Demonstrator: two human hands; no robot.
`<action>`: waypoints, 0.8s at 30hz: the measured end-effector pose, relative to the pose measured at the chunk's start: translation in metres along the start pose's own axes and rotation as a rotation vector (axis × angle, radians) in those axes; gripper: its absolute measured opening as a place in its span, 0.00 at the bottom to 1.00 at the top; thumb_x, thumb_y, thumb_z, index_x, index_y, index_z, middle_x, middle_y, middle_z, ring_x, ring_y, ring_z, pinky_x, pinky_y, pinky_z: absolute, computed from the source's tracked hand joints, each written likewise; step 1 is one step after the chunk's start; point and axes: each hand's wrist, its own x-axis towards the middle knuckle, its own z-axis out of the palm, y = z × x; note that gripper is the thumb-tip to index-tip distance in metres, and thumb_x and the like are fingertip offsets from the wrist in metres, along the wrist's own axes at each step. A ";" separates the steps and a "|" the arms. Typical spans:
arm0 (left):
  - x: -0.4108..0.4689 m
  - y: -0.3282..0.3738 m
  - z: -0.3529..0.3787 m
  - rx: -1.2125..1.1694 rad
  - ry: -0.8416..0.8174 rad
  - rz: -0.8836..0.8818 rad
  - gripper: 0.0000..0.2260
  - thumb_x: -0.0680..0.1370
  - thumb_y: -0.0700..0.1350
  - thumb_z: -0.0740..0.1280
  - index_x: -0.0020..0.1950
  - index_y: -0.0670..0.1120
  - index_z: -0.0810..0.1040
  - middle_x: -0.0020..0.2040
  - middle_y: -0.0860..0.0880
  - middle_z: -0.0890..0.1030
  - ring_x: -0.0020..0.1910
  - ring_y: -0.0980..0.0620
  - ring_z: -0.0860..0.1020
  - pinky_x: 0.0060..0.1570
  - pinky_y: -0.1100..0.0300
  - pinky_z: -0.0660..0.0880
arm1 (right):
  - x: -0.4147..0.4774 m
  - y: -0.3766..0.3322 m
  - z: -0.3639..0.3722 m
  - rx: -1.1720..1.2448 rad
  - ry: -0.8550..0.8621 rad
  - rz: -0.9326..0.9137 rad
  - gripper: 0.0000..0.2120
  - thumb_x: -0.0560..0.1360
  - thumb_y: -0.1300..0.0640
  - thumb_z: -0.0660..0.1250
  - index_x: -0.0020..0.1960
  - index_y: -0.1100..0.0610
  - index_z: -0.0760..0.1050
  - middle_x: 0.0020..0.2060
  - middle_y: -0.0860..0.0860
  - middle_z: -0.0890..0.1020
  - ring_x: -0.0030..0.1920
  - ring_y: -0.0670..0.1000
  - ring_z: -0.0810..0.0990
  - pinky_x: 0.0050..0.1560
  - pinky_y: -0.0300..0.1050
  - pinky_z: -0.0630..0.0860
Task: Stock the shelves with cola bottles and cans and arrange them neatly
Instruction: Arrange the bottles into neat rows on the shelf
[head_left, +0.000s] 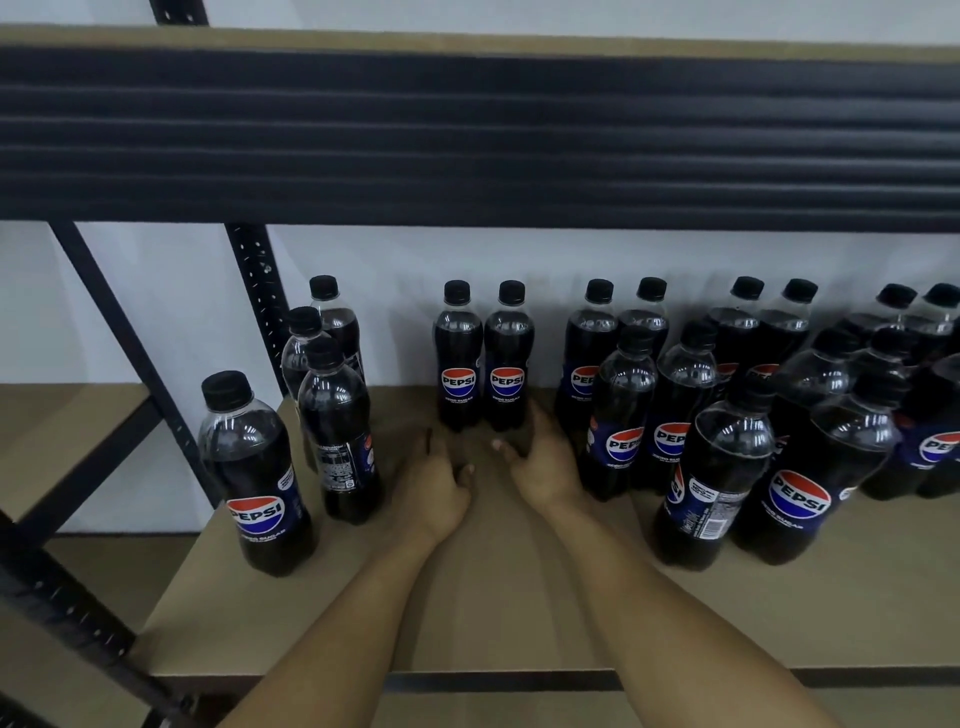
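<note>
Hovering low over the shelf (493, 597) with fingers loose and empty, the left hand (434, 488) and right hand (543, 467) flank two far bottles (509, 364), probably heavy, slick, best gripped mid-body.

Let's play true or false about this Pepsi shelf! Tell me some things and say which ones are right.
1. The caps are red. False: they are black.
2. The Pepsi bottles all stand upright. True.
3. The left hand grips a bottle. False: it holds nothing.
4. The right hand reaches in over the shelf. True.
5. Cans stand on the shelf. False: only bottles show.
</note>
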 end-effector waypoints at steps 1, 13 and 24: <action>-0.008 -0.001 -0.003 0.089 -0.019 0.027 0.24 0.80 0.55 0.63 0.72 0.45 0.69 0.71 0.42 0.69 0.68 0.40 0.71 0.65 0.48 0.71 | -0.009 0.000 -0.003 -0.102 -0.059 -0.003 0.35 0.77 0.47 0.71 0.80 0.53 0.61 0.74 0.54 0.70 0.73 0.55 0.70 0.72 0.48 0.68; -0.065 -0.010 -0.025 0.091 -0.104 0.188 0.17 0.81 0.51 0.63 0.69 0.50 0.75 0.73 0.48 0.71 0.75 0.46 0.64 0.76 0.49 0.60 | -0.098 -0.012 -0.037 -0.535 -0.239 -0.162 0.24 0.83 0.44 0.57 0.77 0.51 0.67 0.78 0.49 0.64 0.79 0.50 0.58 0.77 0.45 0.53; -0.083 0.022 -0.013 -0.050 -0.135 0.135 0.15 0.79 0.49 0.68 0.66 0.52 0.78 0.69 0.51 0.75 0.71 0.49 0.68 0.73 0.53 0.61 | -0.174 0.030 -0.106 -0.376 0.005 -0.124 0.18 0.79 0.42 0.62 0.65 0.47 0.78 0.62 0.44 0.79 0.60 0.48 0.79 0.62 0.49 0.77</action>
